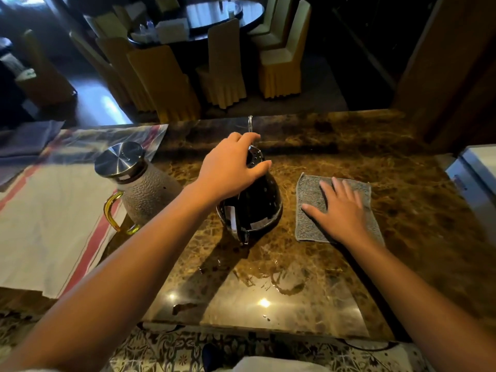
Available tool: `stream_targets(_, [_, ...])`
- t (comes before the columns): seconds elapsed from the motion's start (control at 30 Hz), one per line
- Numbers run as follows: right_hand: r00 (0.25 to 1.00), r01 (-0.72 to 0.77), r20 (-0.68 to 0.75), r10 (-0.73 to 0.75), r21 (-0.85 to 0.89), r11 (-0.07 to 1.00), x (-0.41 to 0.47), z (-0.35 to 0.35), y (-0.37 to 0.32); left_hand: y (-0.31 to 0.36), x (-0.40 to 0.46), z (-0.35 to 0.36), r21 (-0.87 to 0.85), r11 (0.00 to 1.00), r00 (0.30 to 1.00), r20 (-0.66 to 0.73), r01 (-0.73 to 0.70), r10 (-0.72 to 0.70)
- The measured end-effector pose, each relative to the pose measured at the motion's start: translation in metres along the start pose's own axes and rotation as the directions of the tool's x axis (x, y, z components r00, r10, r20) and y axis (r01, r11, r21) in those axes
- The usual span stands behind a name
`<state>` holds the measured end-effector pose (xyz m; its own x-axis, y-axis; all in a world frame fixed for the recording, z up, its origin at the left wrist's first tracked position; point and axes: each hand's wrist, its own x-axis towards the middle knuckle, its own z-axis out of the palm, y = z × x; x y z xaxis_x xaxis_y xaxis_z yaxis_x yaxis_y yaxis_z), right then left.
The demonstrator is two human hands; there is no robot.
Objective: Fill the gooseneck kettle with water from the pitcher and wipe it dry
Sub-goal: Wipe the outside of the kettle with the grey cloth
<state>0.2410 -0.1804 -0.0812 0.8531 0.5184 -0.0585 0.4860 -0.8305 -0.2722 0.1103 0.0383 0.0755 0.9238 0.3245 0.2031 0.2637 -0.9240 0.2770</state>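
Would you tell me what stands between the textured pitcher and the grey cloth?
In the head view, the black gooseneck kettle stands there, left hand on top.

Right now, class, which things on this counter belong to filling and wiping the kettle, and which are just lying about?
Job: gooseneck kettle, under the left hand; pitcher; grey cloth, under the right hand.

Lying about: striped cloth; plastic sheet; white box.

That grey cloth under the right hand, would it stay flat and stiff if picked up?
Probably not. The grey cloth lies thin and flat on the marble counter, so it would likely droop. Its woven texture suggests it grips rather than slips, and it looks light.
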Motion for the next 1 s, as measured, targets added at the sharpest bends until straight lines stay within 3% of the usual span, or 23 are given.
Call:
stream_targets(0.07, [0.999,0.027,-0.046,-0.027,0.0,1.0,-0.001,0.005,0.004,-0.003,0.002,0.0,-0.077,0.997,0.999,0.041,0.002,0.001])
stream_targets(0.17, [0.982,0.094,-0.179,-0.062,0.172,0.981,0.001,0.009,0.007,-0.007,-0.001,-0.002,-0.215,0.977,0.997,0.079,0.004,0.013])
stream_targets(0.27, [0.971,0.123,-0.234,-0.054,0.291,0.949,0.003,0.004,0.004,-0.01,-0.005,0.003,-0.264,0.964,1.0,-0.007,0.012,-0.014])
stream_targets(0.33, [0.976,0.073,-0.215,0.033,0.468,0.881,0.002,-0.007,0.0,-0.01,-0.007,0.009,-0.253,0.968,0.997,-0.071,0.001,-0.019])
stream_targets(0.37, [0.978,0.013,-0.168,0.119,0.627,0.779,0.0,-0.016,-0.005,-0.01,-0.007,0.011,-0.249,0.969,0.996,-0.084,-0.001,-0.021])
stream_targets(0.43, [0.97,-0.07,-0.029,0.243,0.918,0.39,-0.001,-0.036,-0.018,-0.011,-0.005,0.013,-0.24,0.971,0.996,-0.086,0.001,-0.022])
stream_targets(0.5, [0.969,-0.033,0.027,0.244,0.999,0.021,-0.004,-0.054,-0.036,-0.011,-0.003,0.013,-0.236,0.972,0.996,-0.085,0.002,-0.022])
stream_targets(0.53, [0.973,-0.008,0.035,0.23,0.993,-0.114,-0.006,-0.062,-0.046,-0.011,-0.003,0.014,-0.235,0.972,0.996,-0.089,-0.002,-0.02])
stream_targets(0.6, [0.976,0.009,0.047,0.211,0.966,-0.257,-0.011,-0.071,-0.069,-0.011,-0.004,0.015,-0.242,0.97,0.995,-0.098,-0.005,-0.019])
stream_targets(0.87, [0.988,0.009,0.045,0.148,0.938,-0.346,-0.041,-0.06,-0.126,-0.01,-0.004,0.015,-0.23,0.973,0.993,-0.114,0.017,-0.044])
stream_targets(1.0, [0.99,0.012,0.005,0.144,0.993,-0.119,-0.051,-0.038,-0.132,-0.008,-0.006,0.014,-0.283,0.958,0.991,-0.115,0.037,-0.072])
